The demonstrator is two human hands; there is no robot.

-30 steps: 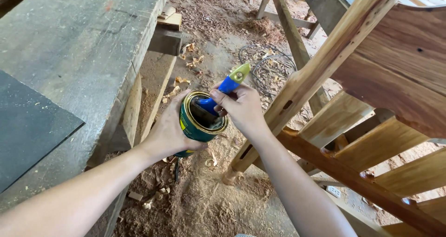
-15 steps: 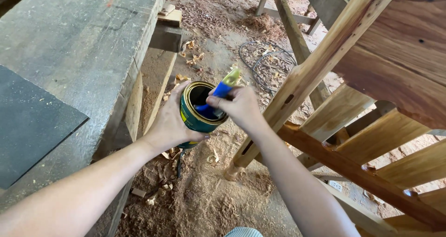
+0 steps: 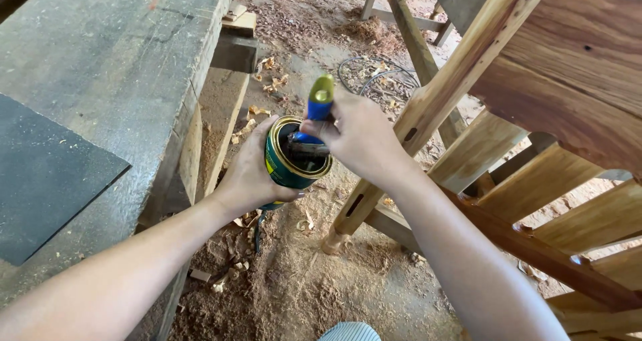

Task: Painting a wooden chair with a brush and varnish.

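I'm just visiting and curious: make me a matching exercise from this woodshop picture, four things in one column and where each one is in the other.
Things:
1. green round metal can
2. blue-and-yellow-handled brush
3. dark flat mat
4. coiled wire

Places:
A. lying on the sawdust floor
B. resting on the grey workbench
C. gripped in the left hand
D. held by the right hand, bristle end inside the can

Pairs: 1-C, 2-D, 3-B, 4-A

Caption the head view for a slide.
Left hand holds an open green can while right hand dips a blue-handled brush into it, beside a wooden chair frame.
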